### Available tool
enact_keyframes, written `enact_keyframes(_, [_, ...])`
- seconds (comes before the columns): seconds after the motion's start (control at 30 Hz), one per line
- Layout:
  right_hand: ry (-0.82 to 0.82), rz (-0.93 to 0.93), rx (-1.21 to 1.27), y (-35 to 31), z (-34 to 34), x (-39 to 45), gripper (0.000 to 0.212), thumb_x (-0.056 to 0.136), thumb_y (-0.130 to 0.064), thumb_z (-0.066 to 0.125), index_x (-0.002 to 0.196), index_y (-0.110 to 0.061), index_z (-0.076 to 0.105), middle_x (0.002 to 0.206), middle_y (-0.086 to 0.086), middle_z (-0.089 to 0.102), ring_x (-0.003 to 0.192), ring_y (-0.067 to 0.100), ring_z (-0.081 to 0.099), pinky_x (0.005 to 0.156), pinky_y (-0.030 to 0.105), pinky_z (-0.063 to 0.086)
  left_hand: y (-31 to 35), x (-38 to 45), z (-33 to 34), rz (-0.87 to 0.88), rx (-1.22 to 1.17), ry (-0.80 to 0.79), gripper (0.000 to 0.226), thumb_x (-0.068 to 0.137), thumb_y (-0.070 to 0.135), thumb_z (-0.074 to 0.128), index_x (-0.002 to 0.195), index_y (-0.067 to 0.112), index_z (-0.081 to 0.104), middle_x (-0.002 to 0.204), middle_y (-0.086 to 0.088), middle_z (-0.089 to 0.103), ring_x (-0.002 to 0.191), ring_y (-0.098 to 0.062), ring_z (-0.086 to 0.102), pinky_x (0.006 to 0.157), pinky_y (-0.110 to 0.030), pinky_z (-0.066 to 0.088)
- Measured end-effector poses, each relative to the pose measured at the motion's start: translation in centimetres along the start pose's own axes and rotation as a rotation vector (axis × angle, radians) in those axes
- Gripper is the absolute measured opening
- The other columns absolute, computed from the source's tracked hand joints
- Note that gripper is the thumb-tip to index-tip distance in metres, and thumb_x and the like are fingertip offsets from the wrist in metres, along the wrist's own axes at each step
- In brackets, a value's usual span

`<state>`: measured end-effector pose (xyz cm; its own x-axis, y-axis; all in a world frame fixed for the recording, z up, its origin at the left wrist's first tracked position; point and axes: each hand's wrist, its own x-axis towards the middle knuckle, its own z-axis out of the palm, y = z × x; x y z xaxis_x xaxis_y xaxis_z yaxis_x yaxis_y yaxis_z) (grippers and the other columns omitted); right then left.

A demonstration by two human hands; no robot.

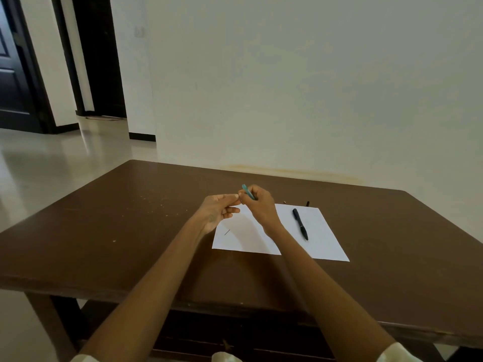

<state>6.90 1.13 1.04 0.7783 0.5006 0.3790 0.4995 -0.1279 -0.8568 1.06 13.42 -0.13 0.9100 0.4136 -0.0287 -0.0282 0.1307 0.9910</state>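
Brown table (pixel 125 231), white sheet (pixel 324 241) lying right of centre. Right hand (pixel 261 209) grips teal pen (pixel 247 191), raised over the sheet's far-left corner, free end pointing up-left. Left hand (pixel 217 210): thumb and forefinger pinched at the pen's lower end, touching the right hand; can't tell if they hold it. Black pen (pixel 300 223) lies on the sheet's right half.

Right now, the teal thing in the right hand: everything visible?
The teal stick is slim, smooth, plastic-looking, maybe a pen. Only its upper end shows, tilted up-left above the table; the right hand grips the rest. The left hand pinches close beside it; contact unclear.
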Motion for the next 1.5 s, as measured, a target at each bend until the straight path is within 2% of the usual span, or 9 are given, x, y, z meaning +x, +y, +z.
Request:
enact_keyframes(0.1, [0.040,-0.025,-0.037,0.0,0.1,0.2,0.018,0.092,-0.018,0.057,0.079,-0.006,0.055,0.071,0.004,0.051,0.061,0.007,0.043,0.059,0.020,0.038,0.1,0.1,0.3,0.009,0.000,0.041,0.010,0.087,0.022,0.063,0.093,0.016,0.067,0.089,0.000,0.069,0.079,-0.013,0.065,0.068,-0.022,0.048])
enact_keyframes(0.33, [0.018,-0.056,-0.054,-0.4,-0.1,0.1,0.027,0.093,-0.021,0.056,0.096,0.005,0.062,0.084,0.016,0.060,0.071,0.014,0.052,0.064,0.019,0.041,0.5,-0.1,0.7,0.090,0.063,0.104,0.013,0.091,0.024,0.056,0.088,0.017,0.066,0.083,0.002,0.069,0.068,-0.010,0.064,0.065,-0.021,0.049])
enact_keyframes(0.5, [-0.031,0.019,-0.076,-0.1,0.3,0.0,0.027,0.096,-0.024,0.049,0.096,0.002,0.055,0.090,0.017,0.055,0.079,0.017,0.050,0.072,0.024,0.043,1.5,-0.2,0.2,0.245,-0.053,0.276,0.012,0.093,0.019,0.053,0.088,0.015,0.063,0.084,-0.002,0.070,0.066,-0.013,0.064,0.063,-0.023,0.051])
enact_keyframes(0.63, [-0.145,-0.006,-0.158,0.0,0.6,-0.4,0.030,0.102,-0.025,0.033,0.114,-0.004,0.050,0.094,0.004,0.051,0.078,0.006,0.049,0.063,0.007,0.036,1.8,-0.3,0.2,0.329,-0.020,0.292,0.012,0.093,0.018,0.053,0.090,0.013,0.063,0.084,-0.001,0.071,0.069,-0.010,0.069,0.063,-0.018,0.054])
enact_keyframes(1.0, [-0.093,-0.106,-0.224,0.2,0.8,-0.3,0.030,0.101,-0.018,0.036,0.118,0.000,0.053,0.107,0.019,0.063,0.086,0.010,0.052,0.066,0.001,0.037,1.7,0.0,0.9,0.352,0.006,0.318,0.015,0.092,0.018,0.056,0.097,0.005,0.062,0.083,-0.005,0.071,0.059,-0.007,0.069,0.056,-0.013,0.053])
enact_keyframes(1.2, [-0.076,-0.130,-0.216,0.3,0.4,-0.1,0.030,0.101,-0.018,0.037,0.120,-0.002,0.054,0.109,0.018,0.064,0.086,0.009,0.053,0.064,-0.005,0.036,1.5,0.3,1.1,0.329,0.012,0.324,0.020,0.091,0.021,0.058,0.100,0.004,0.064,0.090,-0.007,0.072,0.075,-0.018,0.071,0.064,-0.017,0.055])
enact_keyframes(1.33, [-0.070,-0.127,-0.200,0.0,0.3,-0.2,0.031,0.101,-0.020,0.038,0.120,-0.003,0.054,0.110,0.017,0.064,0.089,0.012,0.056,0.065,-0.004,0.037,1.6,0.5,1.2,0.309,0.039,0.325,0.019,0.090,0.022,0.059,0.098,0.006,0.064,0.091,-0.011,0.070,0.081,-0.024,0.069,0.073,-0.026,0.056])
enact_keyframes(1.4, [-0.071,-0.126,-0.200,0.0,0.2,-0.3,0.031,0.101,-0.020,0.038,0.120,-0.003,0.054,0.111,0.018,0.064,0.091,0.017,0.058,0.066,-0.002,0.037,1.6,0.5,1.3,0.309,0.051,0.329,0.015,0.089,0.023,0.060,0.094,0.010,0.065,0.089,-0.009,0.070,0.081,-0.022,0.068,0.071,-0.025,0.055])
enact_keyframes(1.5, [-0.069,-0.129,-0.204,0.0,0.1,-0.5,0.031,0.101,-0.019,0.038,0.120,-0.002,0.055,0.110,0.018,0.064,0.087,0.012,0.054,0.064,-0.004,0.036,1.4,0.4,1.5,0.306,0.086,0.330,0.008,0.087,0.024,0.062,0.088,0.016,0.065,0.080,-0.001,0.069,0.075,-0.014,0.066,0.062,-0.019,0.050])
